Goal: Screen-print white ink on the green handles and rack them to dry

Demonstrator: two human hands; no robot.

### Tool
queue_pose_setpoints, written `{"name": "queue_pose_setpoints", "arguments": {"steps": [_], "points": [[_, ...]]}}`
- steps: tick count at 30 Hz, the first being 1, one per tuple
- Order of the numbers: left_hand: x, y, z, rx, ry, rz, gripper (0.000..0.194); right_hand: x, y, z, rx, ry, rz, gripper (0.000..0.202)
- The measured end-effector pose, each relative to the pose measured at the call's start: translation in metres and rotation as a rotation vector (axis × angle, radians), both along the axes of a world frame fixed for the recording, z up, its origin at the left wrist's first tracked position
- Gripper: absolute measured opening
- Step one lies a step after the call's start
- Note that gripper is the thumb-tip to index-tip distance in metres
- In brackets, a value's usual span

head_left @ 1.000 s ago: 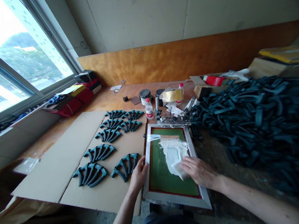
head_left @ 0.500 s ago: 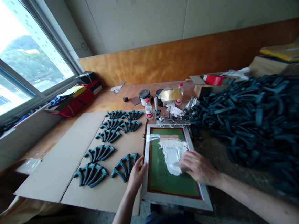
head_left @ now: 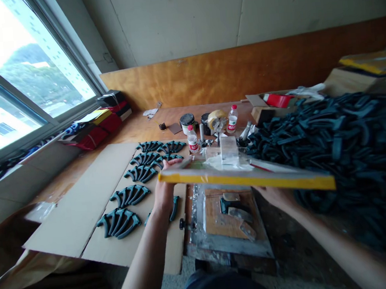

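— Both grips are on the printing frame (head_left: 245, 178), yes? How do they hold it?

— My left hand (head_left: 165, 189) is closed on the left end of the frame, the thumb on top and the fingers below. My right hand (head_left: 277, 196) is under the right part, and the frame's yellow edge hides most of it. I see it touches the underside, but I cannot tell how far the fingers are closed.

— Where is the frame now?

— It is lifted, tilted up so that I see its front edge, and it hangs above the printing base (head_left: 228, 224). On the wooden plate of this base lies one dark curved piece (head_left: 229, 202), with small metal stops beside it.

— And on top of the frame?

— A white squeegee block (head_left: 229, 152) stands on it, near the far side.

— What is around?

— To the left, sheets of cardboard (head_left: 84, 206) lie on the surface, with rows of dark curved pieces (head_left: 139, 188) on them. To the right is a big heap of the same pieces (head_left: 340, 150). Behind the frame stand a small bottle (head_left: 192, 140), a second bottle (head_left: 233, 118), two jars (head_left: 187, 121) and a roll of tape (head_left: 217, 119). Far left is a window (head_left: 17, 73).
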State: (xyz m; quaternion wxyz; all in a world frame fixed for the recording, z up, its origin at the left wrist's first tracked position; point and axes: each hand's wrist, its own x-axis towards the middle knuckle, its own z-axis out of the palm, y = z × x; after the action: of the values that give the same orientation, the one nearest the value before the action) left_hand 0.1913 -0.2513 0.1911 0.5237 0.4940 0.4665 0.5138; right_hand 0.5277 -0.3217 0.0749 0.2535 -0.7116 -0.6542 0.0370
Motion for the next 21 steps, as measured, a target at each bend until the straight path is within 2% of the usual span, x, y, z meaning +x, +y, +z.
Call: {"name": "queue_pose_setpoints", "arguments": {"steps": [3, 5, 6, 8, 10, 12, 14, 16, 18, 19, 21], "points": [[0.017, 0.024, 0.017, 0.077, -0.029, 0.023, 0.06, -0.03, -0.025, -0.036, -0.04, -0.076, 0.166, 0.025], [0.025, 0.028, 0.018, 0.106, -0.048, 0.06, 0.059, -0.047, -0.032, -0.049, -0.076, -0.161, 0.191, 0.018], [0.027, 0.024, 0.014, 0.112, -0.056, 0.1, 0.058, -0.053, -0.033, -0.051, -0.107, -0.184, 0.18, 0.013], [0.031, 0.004, -0.004, 0.031, -0.039, 0.116, 0.058, -0.063, -0.033, -0.047, -0.162, -0.155, 0.132, 0.008], [0.037, -0.031, -0.033, -0.215, 0.034, -0.051, 0.066, -0.078, -0.037, -0.036, -0.123, -0.075, 0.083, 0.01], [0.044, -0.072, -0.066, -0.521, 0.093, -0.338, 0.075, -0.102, -0.046, -0.025, 0.004, -0.032, 0.053, 0.011], [0.049, -0.109, -0.095, -0.643, -0.003, -0.411, 0.074, -0.132, -0.058, -0.017, 0.133, -0.055, 0.141, 0.007], [0.048, -0.13, -0.116, -0.678, -0.111, -0.3, 0.068, -0.152, -0.067, -0.015, 0.18, -0.087, 0.356, 0.002], [0.034, -0.133, -0.13, -0.677, -0.119, -0.134, 0.062, -0.143, -0.07, -0.016, 0.141, -0.095, 0.519, 0.004], [0.021, -0.13, -0.137, -0.669, -0.085, -0.052, 0.06, -0.126, -0.07, -0.017, 0.099, -0.095, 0.533, 0.005], [-0.015, -0.118, -0.152, -0.644, 0.014, 0.115, 0.056, -0.072, -0.064, -0.019, 0.043, -0.111, 0.385, 0.013]]}}
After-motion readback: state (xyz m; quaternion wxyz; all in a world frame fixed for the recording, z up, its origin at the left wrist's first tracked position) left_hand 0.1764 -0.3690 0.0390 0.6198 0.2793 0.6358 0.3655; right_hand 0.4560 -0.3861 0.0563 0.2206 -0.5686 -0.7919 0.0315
